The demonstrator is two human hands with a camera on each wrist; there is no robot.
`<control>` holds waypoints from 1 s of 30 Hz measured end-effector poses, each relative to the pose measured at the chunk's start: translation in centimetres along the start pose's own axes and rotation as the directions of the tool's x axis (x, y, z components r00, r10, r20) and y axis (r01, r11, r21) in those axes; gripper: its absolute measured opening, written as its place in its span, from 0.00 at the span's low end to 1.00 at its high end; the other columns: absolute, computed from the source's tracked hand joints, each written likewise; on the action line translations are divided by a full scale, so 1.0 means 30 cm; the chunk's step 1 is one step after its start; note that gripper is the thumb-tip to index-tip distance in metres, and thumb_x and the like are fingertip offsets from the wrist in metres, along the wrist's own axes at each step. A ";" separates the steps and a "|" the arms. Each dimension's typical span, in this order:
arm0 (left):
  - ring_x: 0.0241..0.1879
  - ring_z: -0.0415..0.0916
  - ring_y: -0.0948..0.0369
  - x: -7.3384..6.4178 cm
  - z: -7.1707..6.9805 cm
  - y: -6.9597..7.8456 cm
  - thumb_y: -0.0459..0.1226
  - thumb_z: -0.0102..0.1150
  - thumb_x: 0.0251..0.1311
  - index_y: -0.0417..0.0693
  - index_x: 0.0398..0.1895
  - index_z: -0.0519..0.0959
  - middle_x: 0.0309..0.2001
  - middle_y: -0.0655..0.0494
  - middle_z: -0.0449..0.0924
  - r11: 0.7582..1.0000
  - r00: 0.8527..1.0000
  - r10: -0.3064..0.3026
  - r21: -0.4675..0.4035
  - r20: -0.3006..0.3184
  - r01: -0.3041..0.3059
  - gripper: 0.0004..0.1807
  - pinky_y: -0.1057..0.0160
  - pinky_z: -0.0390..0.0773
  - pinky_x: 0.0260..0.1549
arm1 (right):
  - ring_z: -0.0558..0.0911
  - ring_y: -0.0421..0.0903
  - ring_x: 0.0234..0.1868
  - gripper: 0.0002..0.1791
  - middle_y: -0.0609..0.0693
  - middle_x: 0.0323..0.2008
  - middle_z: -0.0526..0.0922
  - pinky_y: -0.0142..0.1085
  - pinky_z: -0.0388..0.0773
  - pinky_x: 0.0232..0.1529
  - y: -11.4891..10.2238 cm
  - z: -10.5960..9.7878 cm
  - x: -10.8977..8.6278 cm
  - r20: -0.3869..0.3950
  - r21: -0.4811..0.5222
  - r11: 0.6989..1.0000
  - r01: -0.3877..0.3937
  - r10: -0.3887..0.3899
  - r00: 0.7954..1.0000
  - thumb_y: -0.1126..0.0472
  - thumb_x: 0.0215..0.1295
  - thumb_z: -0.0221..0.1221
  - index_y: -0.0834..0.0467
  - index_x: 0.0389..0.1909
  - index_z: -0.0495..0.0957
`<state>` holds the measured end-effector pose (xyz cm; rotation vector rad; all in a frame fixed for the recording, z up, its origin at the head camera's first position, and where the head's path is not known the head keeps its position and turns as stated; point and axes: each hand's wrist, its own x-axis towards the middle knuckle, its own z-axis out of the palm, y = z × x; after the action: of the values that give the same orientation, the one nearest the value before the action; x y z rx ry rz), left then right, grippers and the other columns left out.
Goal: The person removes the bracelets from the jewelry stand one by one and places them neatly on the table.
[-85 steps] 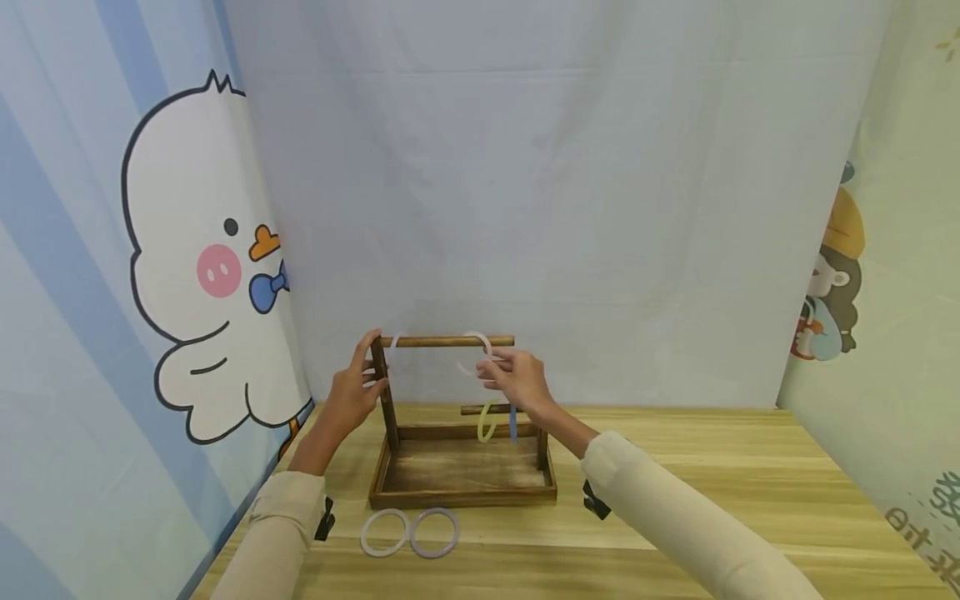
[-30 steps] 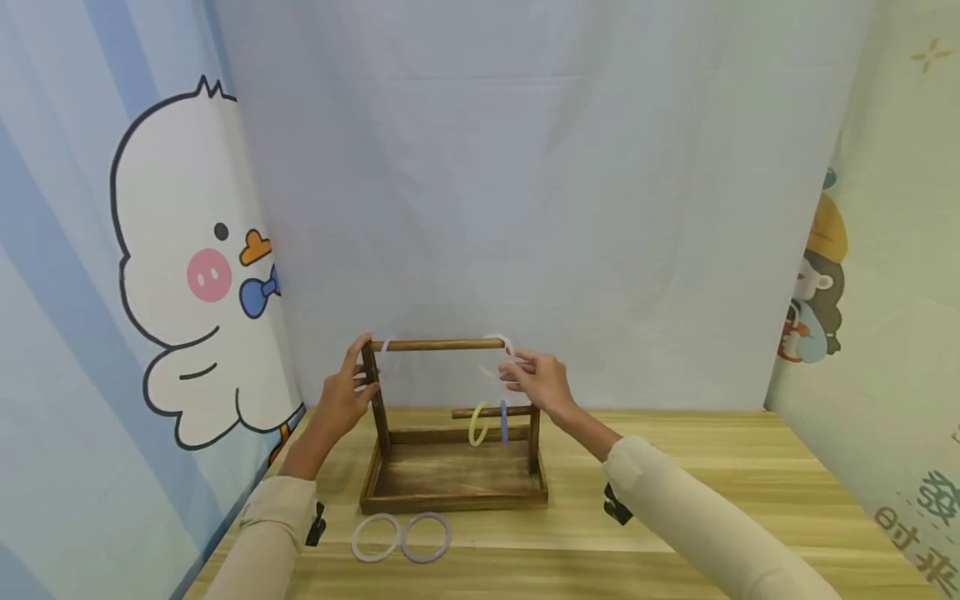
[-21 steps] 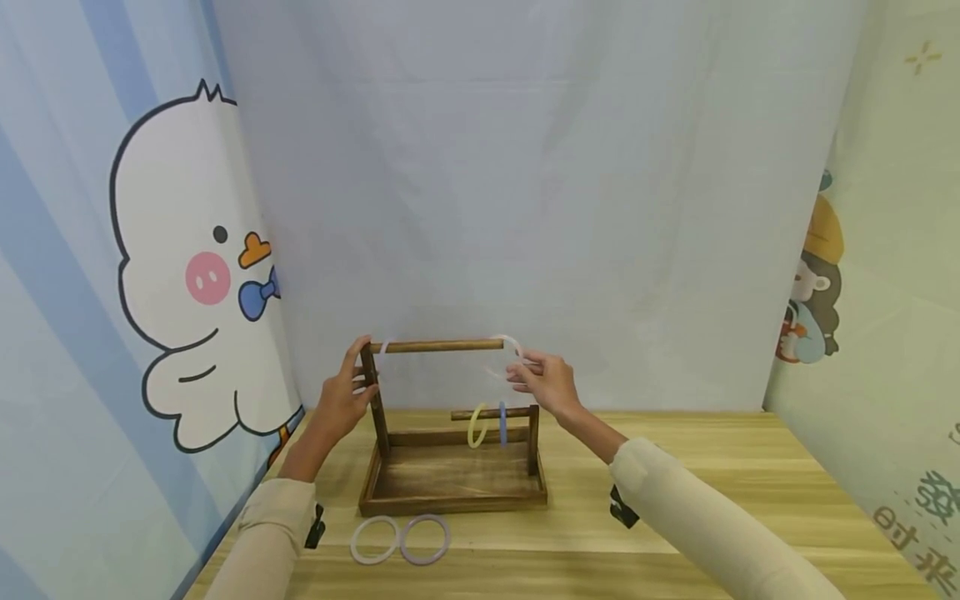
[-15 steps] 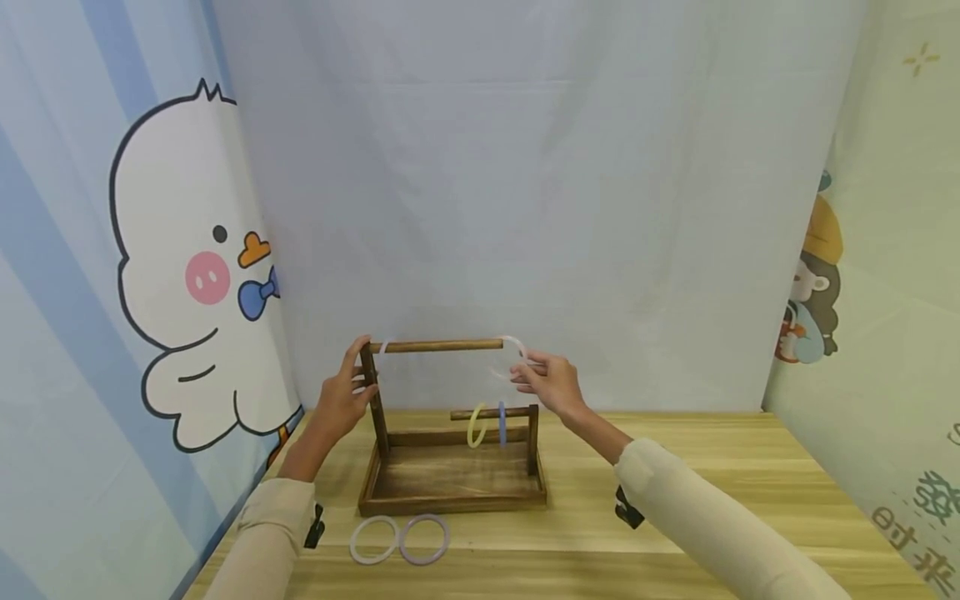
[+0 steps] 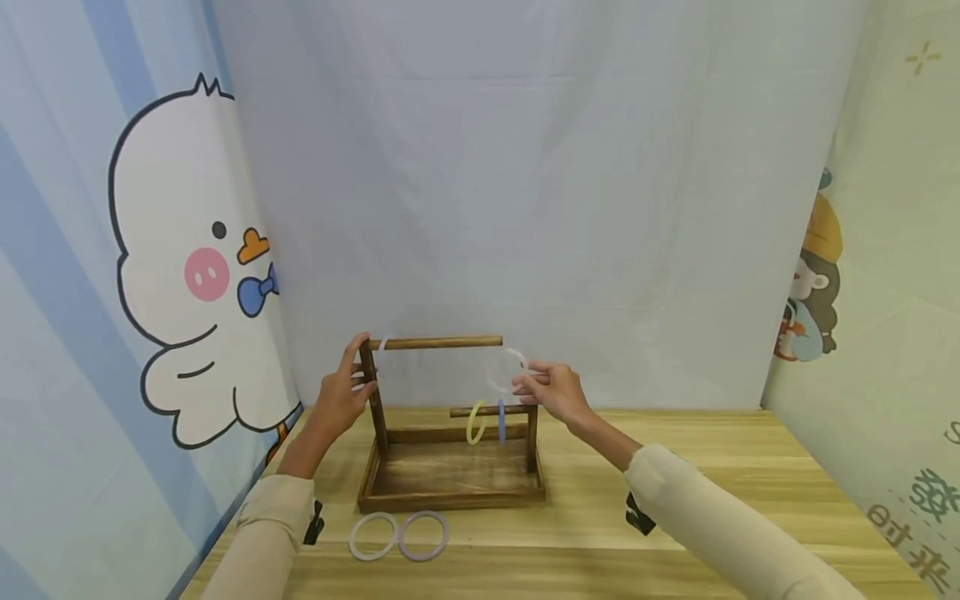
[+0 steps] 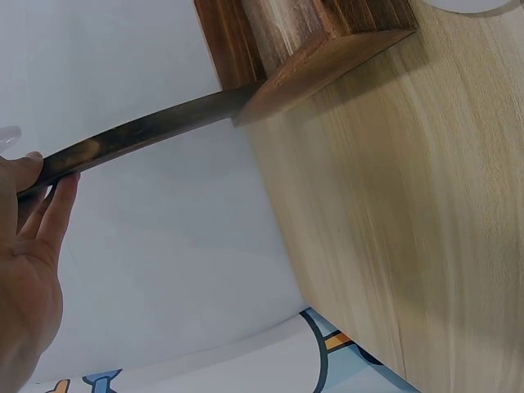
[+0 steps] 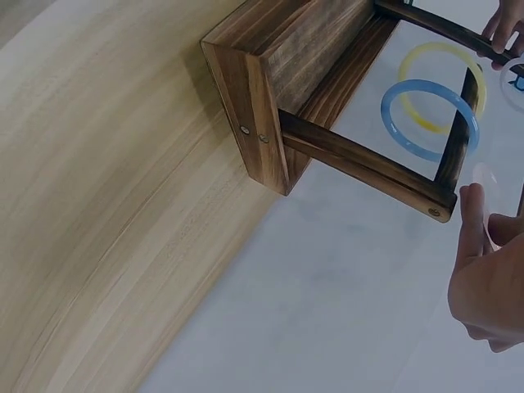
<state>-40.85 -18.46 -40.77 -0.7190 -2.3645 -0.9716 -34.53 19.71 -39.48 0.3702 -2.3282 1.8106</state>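
My right hand [image 5: 555, 390] pinches a pale translucent bangle [image 5: 517, 356] between thumb and fingers. The bangle stands just beyond the free right end of the rack's upper bar [image 5: 442, 342], a little below it. At the other side, my left hand [image 5: 341, 400] grips the top of the tall left post [image 5: 379, 417] of the wooden rack; the left wrist view also shows fingers around that post [image 6: 147, 131]. A pale lilac bangle [image 5: 383, 343] hangs on the upper bar near this post. From the lower bar hang a yellow bangle [image 5: 470, 429] and a blue bangle [image 5: 502, 423].
The rack's shallow tray base [image 5: 450, 502] sits on the wood-grain table [image 5: 675, 500]. In front of it lie a white bangle [image 5: 373, 558] and a purple bangle [image 5: 423, 558], side by side. A plain curtain [image 5: 562, 208] hangs behind, with printed curtains at both sides.
My right hand has drawn the pale bangle rightward along the upper bar, past its free end, then slightly down. My left hand keeps its grip on the post.
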 end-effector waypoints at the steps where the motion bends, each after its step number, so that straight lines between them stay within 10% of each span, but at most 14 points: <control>1: 0.50 0.84 0.34 0.000 0.000 0.000 0.19 0.65 0.63 0.55 0.82 0.52 0.54 0.25 0.81 1.000 1.000 0.002 0.002 -0.002 -0.002 0.50 0.41 0.88 0.47 | 0.89 0.61 0.49 0.25 0.69 0.50 0.86 0.41 0.90 0.47 -0.002 0.000 -0.002 0.008 0.003 1.000 -0.002 0.002 1.000 0.70 0.78 0.55 0.73 0.72 0.67; 30: 0.50 0.84 0.34 -0.002 -0.002 0.003 0.20 0.65 0.63 0.53 0.82 0.52 0.54 0.25 0.80 1.000 1.000 -0.001 -0.003 -0.005 0.001 0.50 0.41 0.87 0.47 | 0.90 0.59 0.46 0.23 0.69 0.47 0.87 0.39 0.90 0.44 -0.018 0.032 -0.074 0.138 0.074 0.996 -0.044 0.033 0.990 0.71 0.78 0.54 0.75 0.70 0.68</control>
<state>-40.75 -18.47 -40.72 -0.7162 -2.3600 -0.9759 -32.23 18.87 -39.83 0.4778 -2.3748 1.9553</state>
